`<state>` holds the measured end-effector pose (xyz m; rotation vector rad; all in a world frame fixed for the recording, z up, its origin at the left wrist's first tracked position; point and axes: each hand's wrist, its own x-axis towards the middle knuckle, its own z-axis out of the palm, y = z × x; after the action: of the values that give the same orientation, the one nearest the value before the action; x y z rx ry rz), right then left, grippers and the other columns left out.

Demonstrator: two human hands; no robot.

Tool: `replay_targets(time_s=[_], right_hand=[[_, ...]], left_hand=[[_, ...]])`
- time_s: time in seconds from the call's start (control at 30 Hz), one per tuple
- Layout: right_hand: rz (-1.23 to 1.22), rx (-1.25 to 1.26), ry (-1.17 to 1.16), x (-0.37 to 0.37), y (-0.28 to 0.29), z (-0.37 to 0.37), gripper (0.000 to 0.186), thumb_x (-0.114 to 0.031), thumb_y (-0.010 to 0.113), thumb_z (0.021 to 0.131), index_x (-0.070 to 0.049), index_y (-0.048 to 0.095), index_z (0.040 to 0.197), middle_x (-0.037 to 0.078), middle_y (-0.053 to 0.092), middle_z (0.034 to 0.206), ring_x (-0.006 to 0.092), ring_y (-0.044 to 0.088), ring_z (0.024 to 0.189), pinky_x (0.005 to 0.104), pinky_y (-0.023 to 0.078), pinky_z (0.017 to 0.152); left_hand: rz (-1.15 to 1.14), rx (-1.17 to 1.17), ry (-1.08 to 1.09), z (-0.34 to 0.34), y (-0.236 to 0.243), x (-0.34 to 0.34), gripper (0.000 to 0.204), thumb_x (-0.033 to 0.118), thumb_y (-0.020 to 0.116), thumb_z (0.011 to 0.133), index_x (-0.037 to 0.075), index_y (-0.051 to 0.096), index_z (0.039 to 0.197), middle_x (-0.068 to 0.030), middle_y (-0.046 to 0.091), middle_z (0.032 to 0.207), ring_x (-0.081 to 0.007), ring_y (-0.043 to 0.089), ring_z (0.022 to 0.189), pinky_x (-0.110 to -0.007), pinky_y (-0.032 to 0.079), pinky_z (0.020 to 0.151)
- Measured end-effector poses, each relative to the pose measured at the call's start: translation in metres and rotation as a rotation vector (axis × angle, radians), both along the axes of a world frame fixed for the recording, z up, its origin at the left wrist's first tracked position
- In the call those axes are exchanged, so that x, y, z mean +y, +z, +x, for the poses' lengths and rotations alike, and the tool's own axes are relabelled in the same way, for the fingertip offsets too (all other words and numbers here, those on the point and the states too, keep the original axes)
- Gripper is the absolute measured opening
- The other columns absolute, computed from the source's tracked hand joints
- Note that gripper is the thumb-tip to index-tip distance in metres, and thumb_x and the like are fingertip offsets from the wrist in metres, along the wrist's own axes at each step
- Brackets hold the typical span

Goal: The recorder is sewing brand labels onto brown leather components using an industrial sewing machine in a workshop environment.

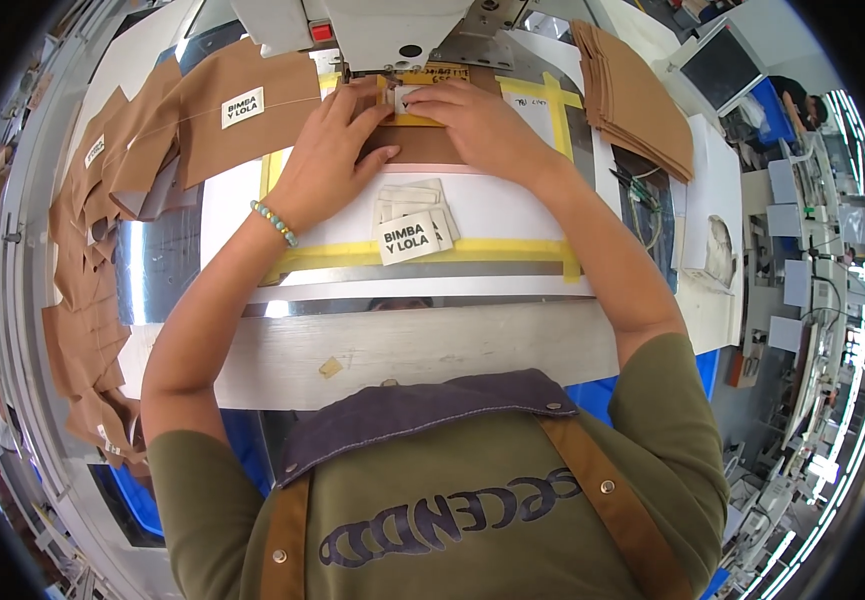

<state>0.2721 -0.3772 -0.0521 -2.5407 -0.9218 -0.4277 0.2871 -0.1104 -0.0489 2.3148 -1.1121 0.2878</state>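
Note:
Beneath the sewing machine head (377,35), both my hands work at a yellow frame (457,73) set over a brown fabric piece (422,147). My left hand (330,150) lies at the frame's left side, its fingers stretched forward and the thumb held apart over the brown piece. From the right, my right hand (487,128) brings its bent fingertips onto a small white label (402,97) at the frame's opening. Its thumb is partly hidden. Closer to me, a loose pile of white printed labels (407,240) rests on the white board (337,222).
Yellow tape (327,254) borders the board. Brown panels with sewn-on labels (252,115) spread over the left side and hang down. A stack of brown pieces (637,105) lies at the right, with thread snips (642,190) nearer me and a white box (710,215) beside them.

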Motion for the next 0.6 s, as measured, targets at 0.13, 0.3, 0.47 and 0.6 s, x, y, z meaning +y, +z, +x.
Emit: replay_targets(time_s=[0.13, 0.3, 0.47, 0.6], right_hand=[[0.028, 0.083, 0.031, -0.008, 0.001, 0.008, 0.045, 0.008, 0.058, 0.093, -0.006, 0.076, 0.132, 0.008, 0.072, 0.144, 0.0327, 0.064, 0.134, 0.0437, 0.052, 0.116], [0.008, 0.071, 0.023, -0.011, 0.001, 0.011, 0.046, 0.009, 0.057, 0.094, -0.007, 0.076, 0.133, 0.008, 0.072, 0.144, 0.0330, 0.065, 0.133, 0.0433, 0.052, 0.117], [0.023, 0.079, 0.013, -0.008, 0.002, 0.008, 0.045, 0.007, 0.057, 0.095, -0.007, 0.077, 0.133, 0.009, 0.073, 0.142, 0.0322, 0.064, 0.135, 0.0440, 0.051, 0.117], [0.005, 0.074, -0.018, -0.005, 0.005, 0.004, 0.043, 0.004, 0.057, 0.092, -0.008, 0.080, 0.127, 0.006, 0.075, 0.140, 0.0301, 0.065, 0.134, 0.0415, 0.054, 0.115]], left_hand=[[0.060, -0.010, 0.030, 0.006, 0.001, 0.011, 0.054, 0.025, 0.075, 0.101, 0.000, 0.060, 0.147, -0.0137, 0.054, 0.161, -0.0381, 0.050, 0.148, -0.049, 0.041, 0.124], [0.265, -0.094, 0.028, 0.013, 0.001, 0.015, 0.064, 0.031, 0.070, 0.105, -0.001, 0.054, 0.158, -0.0142, 0.051, 0.169, -0.0351, 0.043, 0.157, -0.047, 0.039, 0.128], [0.278, -0.101, 0.035, 0.011, 0.002, 0.014, 0.064, 0.031, 0.071, 0.105, -0.001, 0.055, 0.158, -0.0143, 0.052, 0.168, -0.0357, 0.044, 0.156, -0.048, 0.039, 0.128], [0.289, -0.112, 0.017, 0.010, 0.004, 0.016, 0.064, 0.031, 0.071, 0.105, -0.001, 0.055, 0.158, -0.0151, 0.052, 0.167, -0.0362, 0.046, 0.154, -0.048, 0.039, 0.127]])
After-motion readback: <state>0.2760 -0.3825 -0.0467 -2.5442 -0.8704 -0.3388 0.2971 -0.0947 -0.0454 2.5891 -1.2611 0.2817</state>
